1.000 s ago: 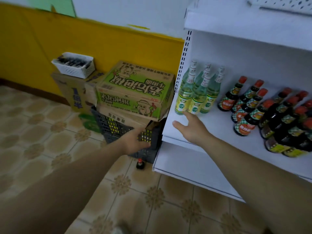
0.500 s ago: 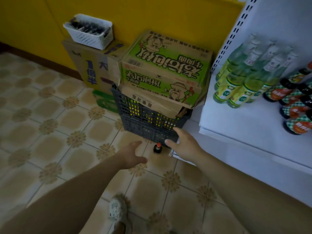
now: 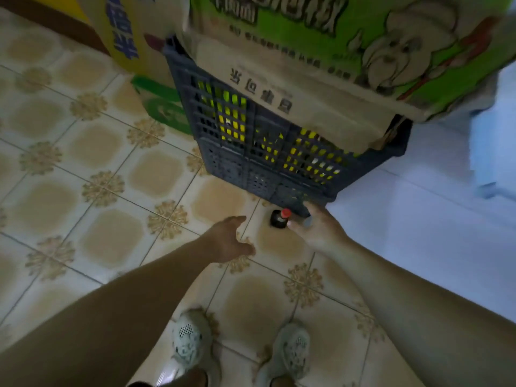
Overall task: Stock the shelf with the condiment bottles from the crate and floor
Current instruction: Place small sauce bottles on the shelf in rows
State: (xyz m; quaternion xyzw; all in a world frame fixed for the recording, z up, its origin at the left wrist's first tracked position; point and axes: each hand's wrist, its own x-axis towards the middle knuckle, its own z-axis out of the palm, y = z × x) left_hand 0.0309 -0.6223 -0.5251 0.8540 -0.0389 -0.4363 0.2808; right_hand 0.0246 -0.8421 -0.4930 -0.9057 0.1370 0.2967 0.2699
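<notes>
A small dark condiment bottle (image 3: 277, 220) with a red cap stands upright on the tiled floor, just in front of the dark plastic crate (image 3: 237, 160). Yellow-labelled bottles show through the crate's lattice wall. My right hand (image 3: 318, 229) is low beside the bottle, its fingertips at the bottle's right side, fingers relaxed and not closed around it. My left hand (image 3: 227, 238) hovers open to the bottle's left, a short gap away. The white base of the shelf (image 3: 432, 219) lies on the right.
Cardboard boxes sit on top of the crate: a plain flat one (image 3: 321, 88) and a green printed one (image 3: 377, 37). A blue-lettered carton (image 3: 125, 32) and a green box (image 3: 164, 107) stand to the crate's left. My two shoes (image 3: 190, 339) are at the bottom.
The view has dropped from the shelf to the floor. Both hands have lowered toward the floor bottle, the right one moving from the shelf edge down to the bottle's side.
</notes>
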